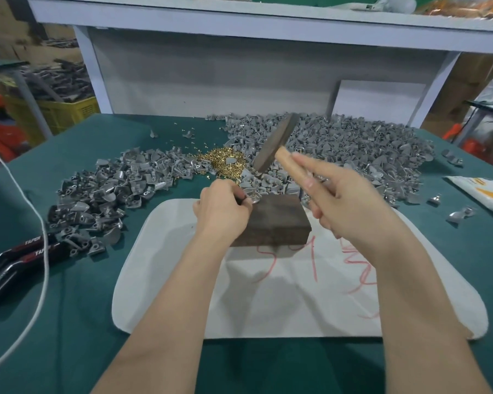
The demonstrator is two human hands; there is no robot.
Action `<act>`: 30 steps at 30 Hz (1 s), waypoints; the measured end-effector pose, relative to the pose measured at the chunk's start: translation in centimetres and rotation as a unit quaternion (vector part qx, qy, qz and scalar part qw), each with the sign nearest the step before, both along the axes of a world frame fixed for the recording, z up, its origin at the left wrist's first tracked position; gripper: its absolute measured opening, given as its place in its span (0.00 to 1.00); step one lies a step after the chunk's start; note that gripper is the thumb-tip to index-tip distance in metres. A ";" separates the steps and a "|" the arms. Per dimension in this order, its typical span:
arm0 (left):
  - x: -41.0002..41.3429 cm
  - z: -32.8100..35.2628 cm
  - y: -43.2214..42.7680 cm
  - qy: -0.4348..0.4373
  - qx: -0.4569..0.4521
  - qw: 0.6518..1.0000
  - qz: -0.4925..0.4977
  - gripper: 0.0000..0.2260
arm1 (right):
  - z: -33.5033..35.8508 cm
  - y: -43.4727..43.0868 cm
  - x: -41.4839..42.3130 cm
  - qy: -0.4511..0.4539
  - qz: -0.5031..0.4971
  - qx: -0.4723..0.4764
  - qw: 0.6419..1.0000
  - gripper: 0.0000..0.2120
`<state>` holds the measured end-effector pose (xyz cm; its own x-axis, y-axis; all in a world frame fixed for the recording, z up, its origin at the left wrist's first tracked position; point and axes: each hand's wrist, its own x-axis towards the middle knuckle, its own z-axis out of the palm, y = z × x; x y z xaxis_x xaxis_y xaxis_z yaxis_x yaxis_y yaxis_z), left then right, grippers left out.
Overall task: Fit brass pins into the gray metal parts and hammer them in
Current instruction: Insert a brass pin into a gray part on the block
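Head view: left hand (221, 207) holds gray part (253, 201) on block (273, 221), hammer (276, 143) above.

1. We find bare white mat (168, 294) at 6 o'clock of the dark block (276, 223).
2. Gray parts (353, 143) bank up from 9 round to 3 o'clock, brass pins (219, 162) at 11.
3. At 8 o'clock, a white cord (45, 251) and black-handled tool (9, 268) cross the green surface (69, 336).
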<state>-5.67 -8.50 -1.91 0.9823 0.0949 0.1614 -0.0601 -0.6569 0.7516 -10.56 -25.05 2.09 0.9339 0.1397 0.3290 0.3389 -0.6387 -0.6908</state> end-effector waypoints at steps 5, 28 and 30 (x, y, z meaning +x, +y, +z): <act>0.0 0.0 0.1 0.007 -0.005 1.000 -0.006 0.07 | -0.6 0.2 -0.3 0.065 0.024 0.010 0.998 0.15; -0.5 0.1 -1.2 -0.010 0.062 0.996 -0.057 0.05 | -2.9 3.7 3.0 0.016 -0.206 -0.135 0.969 0.04; -0.5 0.1 -1.3 -0.011 0.064 0.996 -0.056 0.06 | -2.9 3.7 3.0 0.022 -0.203 -0.133 0.970 0.03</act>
<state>-6.17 -9.81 -1.80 0.9815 -0.0380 0.1874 -0.1544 -0.7359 0.6593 -7.53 -21.31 -0.79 0.9420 -0.1677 0.2908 -0.0037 -0.8714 -0.4905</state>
